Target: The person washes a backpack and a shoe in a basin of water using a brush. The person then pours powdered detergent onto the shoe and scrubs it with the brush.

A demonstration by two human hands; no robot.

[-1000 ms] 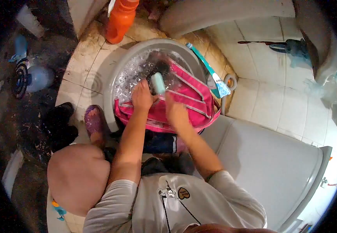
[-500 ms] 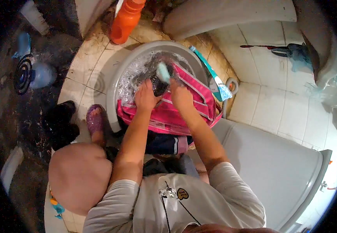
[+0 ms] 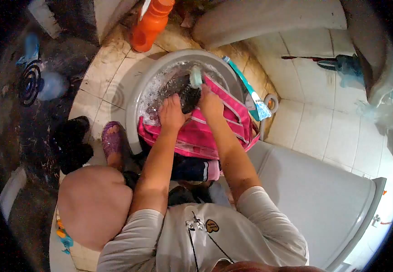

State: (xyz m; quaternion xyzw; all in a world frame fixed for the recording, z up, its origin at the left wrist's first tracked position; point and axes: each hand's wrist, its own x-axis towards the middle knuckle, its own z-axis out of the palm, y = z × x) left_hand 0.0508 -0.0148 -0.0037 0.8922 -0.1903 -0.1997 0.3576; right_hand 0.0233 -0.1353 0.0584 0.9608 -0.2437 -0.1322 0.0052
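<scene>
A grey basin (image 3: 138,88) holds foamy water and a pink bag (image 3: 196,144) with pale trim, which hangs partly over the near rim. Between my hands lies a wet dark part of the bag (image 3: 188,97). My left hand (image 3: 172,113) grips the bag at the left of this dark part, thumb toward the right. Closed round the handle of a pale green scrubbing brush (image 3: 196,78), my right hand (image 3: 211,105) is over the pink fabric. The brush head touches or hovers just above the dark part; the handle is mostly hidden in my fingers.
An orange bottle (image 3: 151,27) stands behind the basin. A teal packet (image 3: 255,103) leans at the basin's right, near a grey hose (image 3: 272,102). Black slippers (image 3: 72,143) lie left of my foot. A large grey-white appliance (image 3: 316,190) stands at right.
The brush has shifted slightly right and stands more upright, with my right hand moving a little upward. My left hand stays on the bag.
</scene>
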